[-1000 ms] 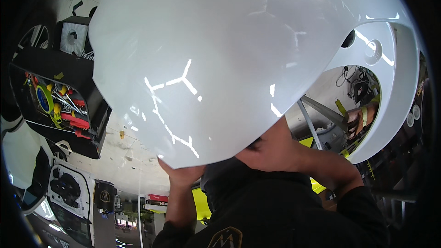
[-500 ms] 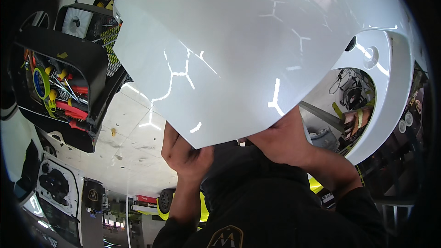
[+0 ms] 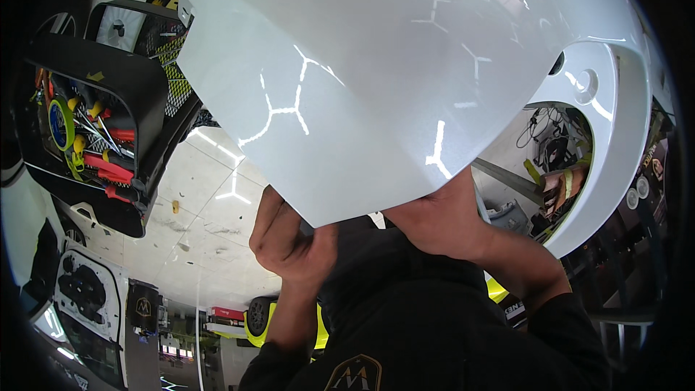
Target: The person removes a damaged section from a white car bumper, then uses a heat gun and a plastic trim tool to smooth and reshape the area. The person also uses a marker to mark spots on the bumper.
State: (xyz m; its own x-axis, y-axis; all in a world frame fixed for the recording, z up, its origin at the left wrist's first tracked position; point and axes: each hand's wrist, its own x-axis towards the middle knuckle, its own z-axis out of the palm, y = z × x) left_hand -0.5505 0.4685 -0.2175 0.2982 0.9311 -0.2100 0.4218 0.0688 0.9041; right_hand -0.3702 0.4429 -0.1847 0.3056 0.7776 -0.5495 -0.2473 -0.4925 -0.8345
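A glossy white car bumper [image 3: 362,123] fills the upper middle and curves away to the right, where it has a large opening. Its pointed near corner lies between my two hands. My left hand [image 3: 295,242] is closed at the left side of that corner, fingers curled up against the edge and partly hidden behind it. Along the near edge to the right, my right hand [image 3: 445,217] is closed with its fingers reaching under the bumper, where their tips are out of sight. What either hand touches on the underside cannot be seen.
To the left stands a black tool cart [image 3: 94,65] with screwdrivers, pliers and a roll of tape [image 3: 62,123]. A white car door [image 3: 90,289] is at lower left, above a tiled floor [image 3: 195,210]. Cables and parts [image 3: 554,148] show through the bumper's opening.
The bumper's near corner has shifted slightly up and to the right in view. My left hand has moved a little left, baring more of its fingers; my right hand stays nearly in place.
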